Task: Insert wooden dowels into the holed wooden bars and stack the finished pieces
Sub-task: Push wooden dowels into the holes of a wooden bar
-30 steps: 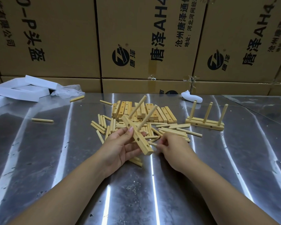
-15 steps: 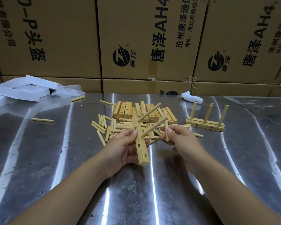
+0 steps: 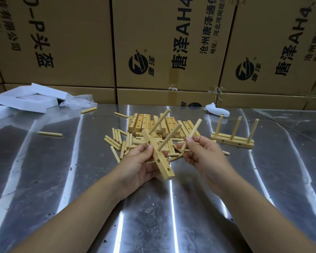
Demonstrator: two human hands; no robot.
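Two pale wooden dowels (image 3: pixel 160 121) are seated in the holed wooden bar (image 3: pixel 162 166) gripped by the left hand (image 3: pixel 137 165); a third dowel (image 3: pixel 194 129) is pinched ready for insertion at 3 o'clock by the right hand (image 3: pixel 202 157).

View: single head-worn wide-angle camera.
Facing: forward and down over the metal table (image 3: pixel 44 179), cardboard cartons (image 3: pixel 71 42) filling the upper frame.
Nearness: close; left hand (image 3: pixel 137 165) and right hand (image 3: pixel 206 157) at frame centre, forearms entering from the bottom edge.
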